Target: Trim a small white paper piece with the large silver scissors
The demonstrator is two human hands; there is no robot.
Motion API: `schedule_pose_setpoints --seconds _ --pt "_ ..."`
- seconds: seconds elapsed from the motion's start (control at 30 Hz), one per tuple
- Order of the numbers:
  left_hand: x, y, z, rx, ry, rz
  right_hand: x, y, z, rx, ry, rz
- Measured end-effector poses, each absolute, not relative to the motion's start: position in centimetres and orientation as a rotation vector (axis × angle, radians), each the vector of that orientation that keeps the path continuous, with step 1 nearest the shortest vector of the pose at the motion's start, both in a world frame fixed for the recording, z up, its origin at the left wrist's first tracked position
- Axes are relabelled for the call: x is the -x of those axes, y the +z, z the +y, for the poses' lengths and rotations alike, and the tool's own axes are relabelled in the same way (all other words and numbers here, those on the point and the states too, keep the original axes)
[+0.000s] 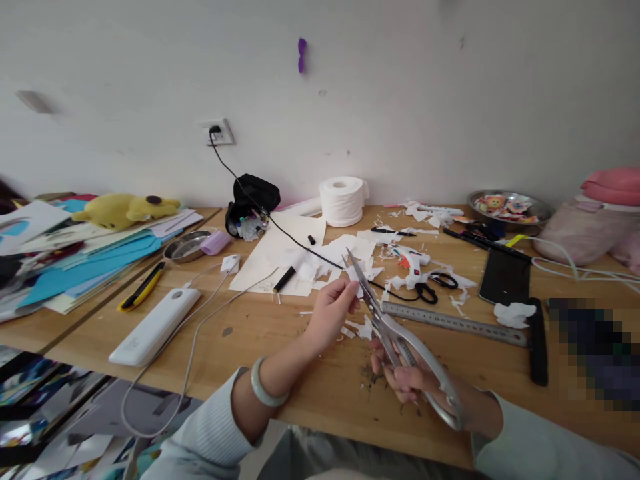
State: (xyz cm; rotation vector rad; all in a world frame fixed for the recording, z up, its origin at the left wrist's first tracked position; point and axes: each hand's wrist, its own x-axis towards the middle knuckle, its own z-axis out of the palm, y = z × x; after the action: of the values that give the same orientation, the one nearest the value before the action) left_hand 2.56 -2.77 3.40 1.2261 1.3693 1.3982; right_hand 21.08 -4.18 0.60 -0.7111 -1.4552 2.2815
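Above the near bench (270,327), the left hand (336,308) pinches white paper (354,276) against silver scissors (379,321) gripped by the right hand (407,380); scraps (367,329) lie cut, trimming seemingly unfinished.

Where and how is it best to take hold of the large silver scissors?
I would grip the curved handles, coming from the near right. The silver scissors slant, their blades pointing away and leftward, close to the left hand, while the handles spread toward the near right. The right hand holds them there.
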Motion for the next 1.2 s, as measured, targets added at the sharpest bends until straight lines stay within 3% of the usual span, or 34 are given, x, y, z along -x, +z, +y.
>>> schedule_pose_setpoints --seconds 1.2 --pt "-2.5 3.8 -3.0 -1.224 1.445 1.372 -20.5 -0.5 -4.2 0.752 2.217 -1.629"
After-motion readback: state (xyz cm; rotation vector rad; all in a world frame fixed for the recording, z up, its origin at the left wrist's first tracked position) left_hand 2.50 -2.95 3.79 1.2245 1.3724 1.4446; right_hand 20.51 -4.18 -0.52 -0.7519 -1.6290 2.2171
